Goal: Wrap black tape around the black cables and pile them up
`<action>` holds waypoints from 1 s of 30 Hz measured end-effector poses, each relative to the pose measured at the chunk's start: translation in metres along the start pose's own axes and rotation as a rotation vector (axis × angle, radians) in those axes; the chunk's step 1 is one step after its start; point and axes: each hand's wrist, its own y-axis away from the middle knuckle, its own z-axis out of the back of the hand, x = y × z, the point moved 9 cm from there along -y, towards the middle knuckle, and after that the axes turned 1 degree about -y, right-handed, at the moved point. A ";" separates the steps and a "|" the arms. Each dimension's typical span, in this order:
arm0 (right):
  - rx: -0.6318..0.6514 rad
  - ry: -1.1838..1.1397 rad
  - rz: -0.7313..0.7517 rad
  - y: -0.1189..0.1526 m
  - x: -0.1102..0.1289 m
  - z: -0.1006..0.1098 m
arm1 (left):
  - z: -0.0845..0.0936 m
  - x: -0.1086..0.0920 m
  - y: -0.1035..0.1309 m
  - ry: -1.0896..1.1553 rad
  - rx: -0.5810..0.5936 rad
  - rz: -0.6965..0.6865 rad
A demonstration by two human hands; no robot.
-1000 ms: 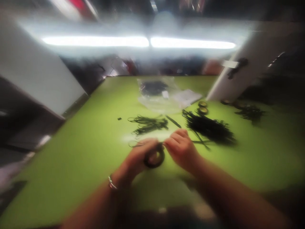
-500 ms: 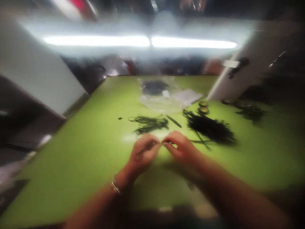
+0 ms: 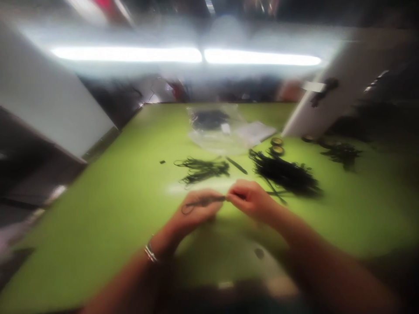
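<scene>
A thin black cord (image 3: 203,202) with a small loop at its left end lies across my left hand (image 3: 196,216), whose fingers are closed on it. My right hand (image 3: 253,201) is closed in a pinch at the cord's other end, close to the left fingertips. Blur hides the detail between the two hands. Just beyond my left hand rests a small bunch of black looped cords (image 3: 204,169). A larger pile of similar black cords (image 3: 286,174) lies past my right hand, with a few loose strands at its near side.
The green table (image 3: 108,218) holds a slim dark tool (image 3: 237,165), a clear plastic bag (image 3: 209,141) with dark contents, a pale sheet (image 3: 257,131) and two round yellow-and-black items (image 3: 277,150). A small black piece (image 3: 163,162) lies left. White panels flank the table.
My left hand has flattened and turned, so more of the cord shows across it. My right fingers have closed more tightly at its end. The view has shifted slightly.
</scene>
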 end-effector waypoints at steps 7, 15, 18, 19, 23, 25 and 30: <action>-0.173 0.301 0.294 0.005 0.027 0.011 | 0.002 0.001 -0.002 0.291 -0.053 0.013; -0.226 0.619 0.466 0.013 0.040 0.001 | 0.006 0.004 -0.003 0.342 -0.217 0.061; -0.233 0.632 0.540 0.016 0.045 0.000 | 0.013 0.012 -0.001 0.329 -0.268 0.089; -0.227 0.632 0.545 0.016 0.045 -0.001 | 0.014 0.014 -0.001 0.320 -0.270 0.100; -0.163 0.593 0.419 0.009 0.031 -0.003 | 0.012 0.012 0.000 0.260 -0.227 0.098; -0.108 0.521 0.341 0.006 0.021 -0.006 | 0.016 0.003 0.002 0.145 -0.266 0.015; 0.013 0.429 0.251 0.004 0.007 -0.017 | 0.016 -0.028 0.008 -0.324 -0.343 -0.293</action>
